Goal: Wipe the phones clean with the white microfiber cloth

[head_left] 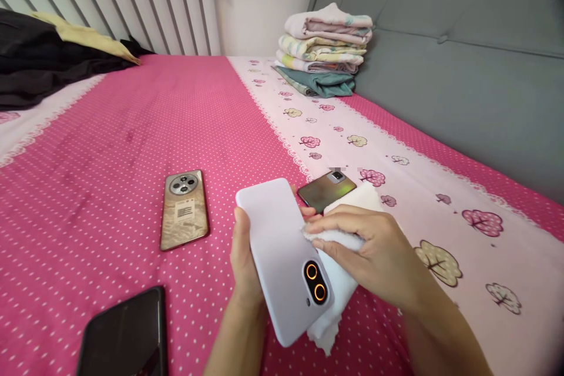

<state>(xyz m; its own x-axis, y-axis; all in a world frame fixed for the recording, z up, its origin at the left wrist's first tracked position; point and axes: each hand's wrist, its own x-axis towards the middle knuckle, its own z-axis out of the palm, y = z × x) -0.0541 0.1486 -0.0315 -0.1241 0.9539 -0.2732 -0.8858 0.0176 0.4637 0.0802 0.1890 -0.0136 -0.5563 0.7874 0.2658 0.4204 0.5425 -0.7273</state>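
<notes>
My left hand (247,264) grips a pale lilac smartphone (277,247), its thumb along the left edge and some fingertips showing past the right edge. The phone's back faces up, with a black camera oval ringed in orange near its lower right corner. Pinched in my right hand (370,247) is a white cloth (337,299), a bunched part of it touching the phone's right edge. The rest of the cloth hangs down behind the phone and spreads out beyond my fingers.
On the pink dotted bedspread (176,111) lie a gold phone (185,229) at left, a black phone (127,335) at front left and a brownish phone (319,191) behind the cloth. Folded fabrics (326,47) are stacked by the grey headboard (440,70). Dark clothing (44,59) lies far left.
</notes>
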